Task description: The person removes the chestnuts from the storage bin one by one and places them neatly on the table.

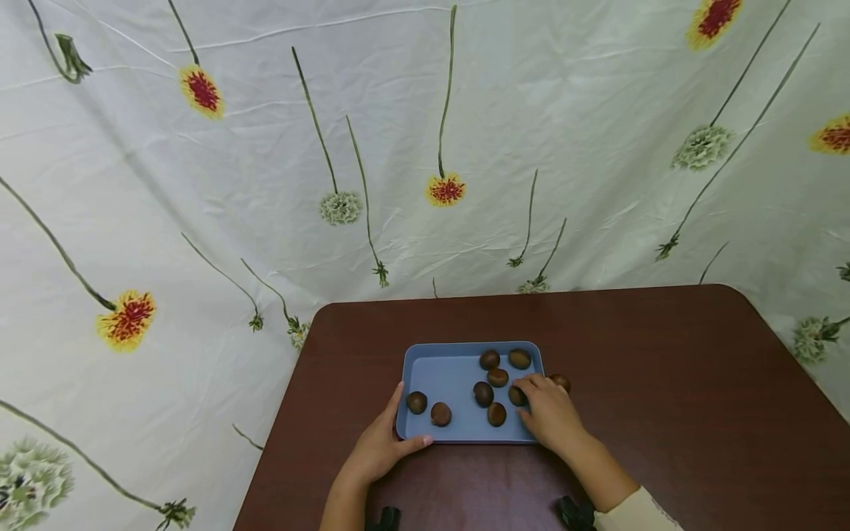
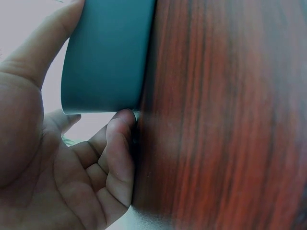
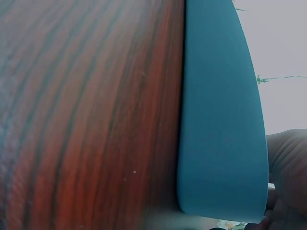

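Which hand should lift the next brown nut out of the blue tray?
Probably the right hand: its finger and thumb are curled round a brown nut. The left hand holds the blue tray at its left side, farther from that nut.

Backdrop: I see a white cloth (image 1: 598, 184) filling the far side and running down the left, lightly creased, one soft diagonal shadow far left.
Print: long-stemmed yellow-red flowers (image 1: 446, 190) and pale puffy heads (image 1: 341, 208), scattered left to right.
Surface: dark red-brown wood-look tabletop (image 1: 651, 369), far corners rounded, sides widening toward near; I get streaky grain in both wrist views.
Light: pale sheen on the near tabletop.
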The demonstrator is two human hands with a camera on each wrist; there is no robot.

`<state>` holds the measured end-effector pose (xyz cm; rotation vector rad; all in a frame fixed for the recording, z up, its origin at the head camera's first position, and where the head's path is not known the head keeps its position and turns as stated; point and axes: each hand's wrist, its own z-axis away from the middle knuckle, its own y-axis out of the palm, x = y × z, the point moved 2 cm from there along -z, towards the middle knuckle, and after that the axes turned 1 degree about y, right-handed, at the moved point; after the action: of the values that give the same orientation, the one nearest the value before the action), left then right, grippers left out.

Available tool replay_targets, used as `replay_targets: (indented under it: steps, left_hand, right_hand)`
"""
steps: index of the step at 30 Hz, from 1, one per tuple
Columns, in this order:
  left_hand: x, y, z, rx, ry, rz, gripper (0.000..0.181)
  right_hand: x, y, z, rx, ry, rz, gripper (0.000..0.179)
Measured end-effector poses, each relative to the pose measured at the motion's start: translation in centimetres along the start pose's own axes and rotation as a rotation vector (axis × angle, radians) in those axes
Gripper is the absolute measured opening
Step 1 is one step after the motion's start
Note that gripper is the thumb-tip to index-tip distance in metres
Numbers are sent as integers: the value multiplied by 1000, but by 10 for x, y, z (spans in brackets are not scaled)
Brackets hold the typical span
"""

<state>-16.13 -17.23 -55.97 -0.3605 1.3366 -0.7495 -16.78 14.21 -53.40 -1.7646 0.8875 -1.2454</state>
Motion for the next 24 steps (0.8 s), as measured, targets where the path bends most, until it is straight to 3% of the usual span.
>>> replay_targets:
  steps: [11,24]
  left_hand:
    - [-1,0,0,2,6,1,115]
    - [0,0,0,4,-4,-9,115]
  right_hand:
    - [-4,3,0,-46,-43,20,39]
    - [-6,4,-1,-8,-46,16,39]
